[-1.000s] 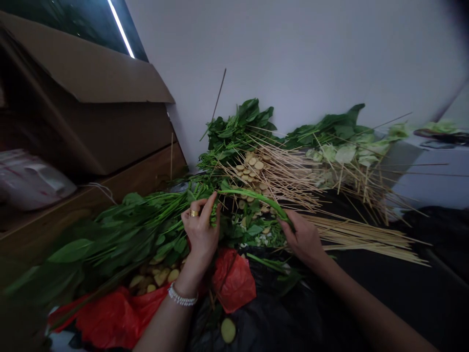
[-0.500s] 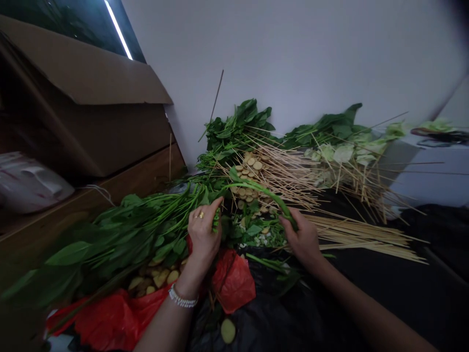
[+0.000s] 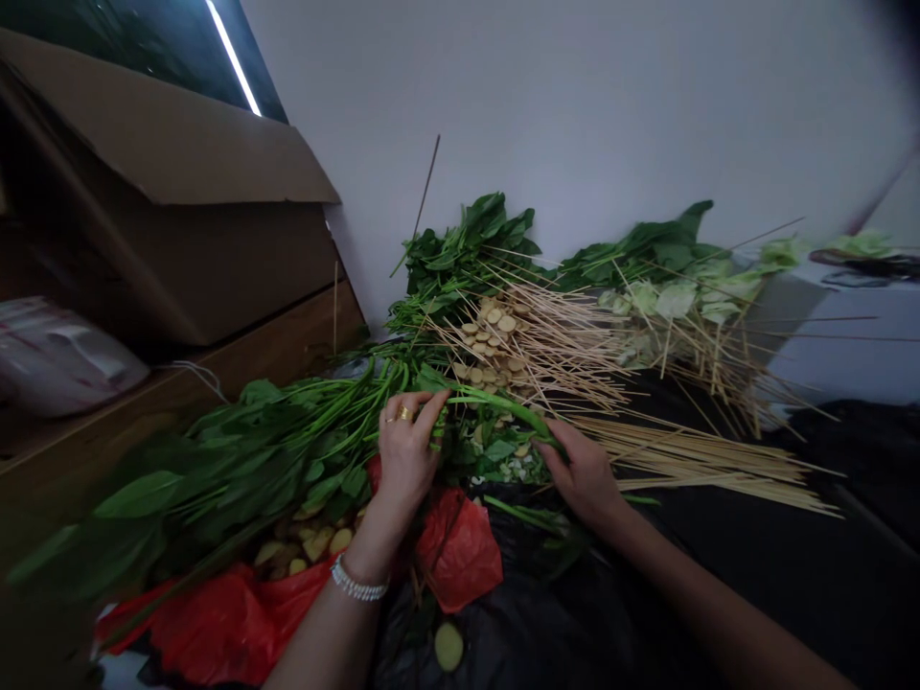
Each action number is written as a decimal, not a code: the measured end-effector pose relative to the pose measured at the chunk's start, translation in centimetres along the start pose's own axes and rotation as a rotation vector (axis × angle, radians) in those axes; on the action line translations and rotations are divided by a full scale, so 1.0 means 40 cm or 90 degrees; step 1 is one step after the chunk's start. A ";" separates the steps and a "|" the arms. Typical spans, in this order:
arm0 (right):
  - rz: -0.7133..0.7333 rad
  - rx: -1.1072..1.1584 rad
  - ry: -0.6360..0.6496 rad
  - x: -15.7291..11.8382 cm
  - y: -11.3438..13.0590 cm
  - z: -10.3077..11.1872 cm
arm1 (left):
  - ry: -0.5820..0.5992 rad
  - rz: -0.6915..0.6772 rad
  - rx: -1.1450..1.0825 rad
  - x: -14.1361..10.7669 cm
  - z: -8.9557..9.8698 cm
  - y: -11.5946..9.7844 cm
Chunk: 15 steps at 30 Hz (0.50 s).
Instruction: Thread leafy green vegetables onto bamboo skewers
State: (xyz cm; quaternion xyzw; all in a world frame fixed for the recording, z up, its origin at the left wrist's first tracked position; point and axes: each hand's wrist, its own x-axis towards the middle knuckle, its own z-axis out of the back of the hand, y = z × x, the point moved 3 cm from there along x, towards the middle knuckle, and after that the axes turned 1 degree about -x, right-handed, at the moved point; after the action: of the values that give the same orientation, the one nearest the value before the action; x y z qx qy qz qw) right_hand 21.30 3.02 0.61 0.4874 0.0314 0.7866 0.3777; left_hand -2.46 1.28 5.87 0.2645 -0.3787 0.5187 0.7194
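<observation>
Could not see the gripped end of the green stem (image 3: 503, 402) inside the right hand (image 3: 586, 471). Found the cardboard box (image 3: 244, 264) and whitish container (image 3: 50, 369) cut off by the left edge.

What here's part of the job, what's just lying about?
Likely in the job:
- green stem, running from right hand toward left hand
- leafy greens
- wooden skewers

Probably just lying about:
- cardboard box
- lone pale slice

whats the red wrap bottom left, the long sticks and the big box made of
Red wrap: thin plastic film, probably, from its crinkles and soft shine.
Long sticks: bamboo or plain wood; pale, straight, matte.
Big box: likely brown cardboard, matte, with a thin bent flap.
</observation>
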 end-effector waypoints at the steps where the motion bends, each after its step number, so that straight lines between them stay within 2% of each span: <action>1: -0.001 -0.001 0.002 0.001 0.001 0.001 | 0.011 -0.008 0.002 0.001 0.000 0.000; 5: 0.005 -0.006 0.023 0.004 0.006 0.004 | 0.031 0.006 0.010 0.005 0.000 0.003; 8: 0.008 0.003 0.063 0.008 0.015 0.004 | 0.025 0.071 -0.025 0.007 -0.002 0.004; 13: -0.038 0.077 0.102 0.021 0.025 0.005 | -0.040 0.197 -0.125 0.005 -0.002 0.020; 15: -0.093 0.089 0.084 0.030 0.015 0.015 | -0.106 0.276 -0.174 0.003 0.005 0.048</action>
State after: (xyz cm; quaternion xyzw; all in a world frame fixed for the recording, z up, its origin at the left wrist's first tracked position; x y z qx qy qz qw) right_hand 21.16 3.12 2.08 0.4559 0.1462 0.7836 0.3959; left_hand -4.33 1.79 6.06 0.1196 -0.5509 0.5815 0.5866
